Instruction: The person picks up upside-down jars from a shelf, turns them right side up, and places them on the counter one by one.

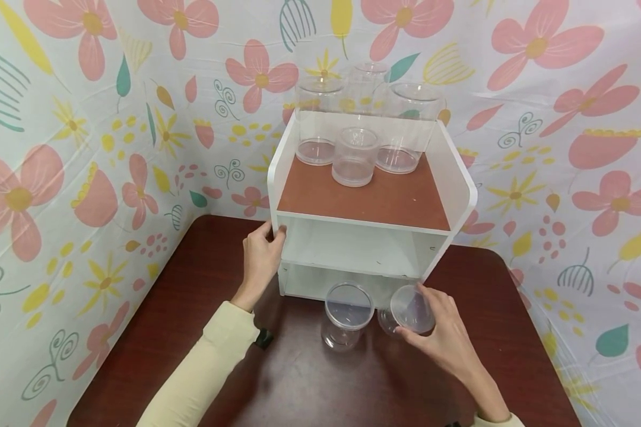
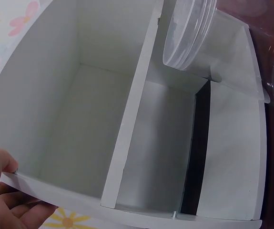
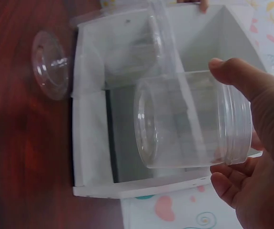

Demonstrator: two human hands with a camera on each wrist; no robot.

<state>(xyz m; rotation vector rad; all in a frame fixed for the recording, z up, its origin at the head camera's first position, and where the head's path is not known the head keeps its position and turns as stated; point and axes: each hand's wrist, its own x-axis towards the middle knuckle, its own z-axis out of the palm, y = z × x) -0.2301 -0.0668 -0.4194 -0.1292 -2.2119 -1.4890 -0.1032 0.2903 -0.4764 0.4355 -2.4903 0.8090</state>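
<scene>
My left hand [image 1: 263, 256] grips the left side panel of a small white shelf unit [image 2: 122, 129], thumb inside and fingers outside. In my right hand [image 1: 448, 332] is a clear plastic jar [image 3: 184, 119], held around its lidded end between thumb and fingers. In the right wrist view it overlaps the unit's lower compartment. A second clear lidded jar [image 1: 347, 308] stands upright on the table, left of the held one and in front of the unit.
Several clear jars, among them a short one [image 1: 354, 157] in front, stand on the unit's brown top [image 1: 406, 201]. A dark red-brown table [image 1: 299, 385] lies beneath. Flower-patterned cloth [image 1: 112, 196] hangs behind and to the sides.
</scene>
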